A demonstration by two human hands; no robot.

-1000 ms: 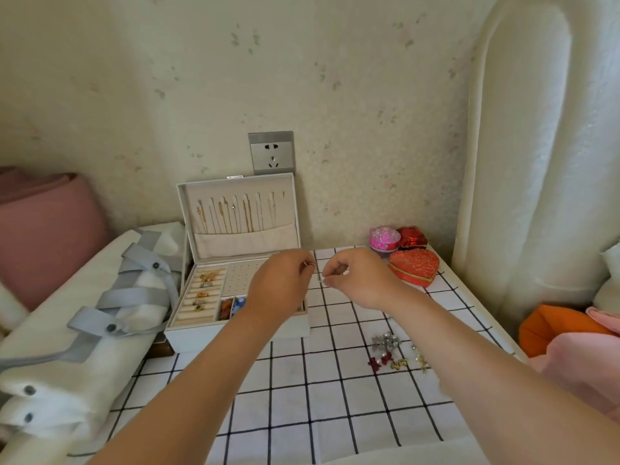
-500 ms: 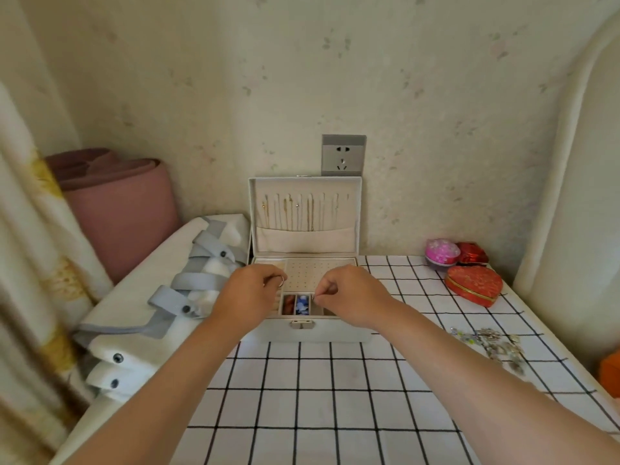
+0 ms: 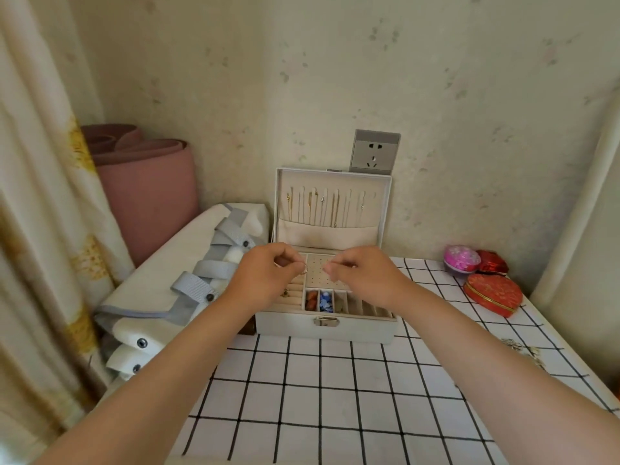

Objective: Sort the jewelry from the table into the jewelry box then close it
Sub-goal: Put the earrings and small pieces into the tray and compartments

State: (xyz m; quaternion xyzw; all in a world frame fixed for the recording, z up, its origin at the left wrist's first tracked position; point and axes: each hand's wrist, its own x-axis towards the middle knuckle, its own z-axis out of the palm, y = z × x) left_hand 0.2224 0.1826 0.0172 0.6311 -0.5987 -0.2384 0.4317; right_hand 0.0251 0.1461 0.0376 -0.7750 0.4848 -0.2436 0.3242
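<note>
– While the left hand (image 3: 265,280) pinches the ring (image 3: 303,268) over the open jewelry box (image 3: 288,325), what could go wrong?
– A loose pinch could drop it into the wrong slot. The right hand (image 3: 365,275) is curled; whether it holds anything I cannot tell.

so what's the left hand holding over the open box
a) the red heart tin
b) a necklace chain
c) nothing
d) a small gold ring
d: the left hand pinches a small gold ring at its fingertips, above the jewelry box.
</note>
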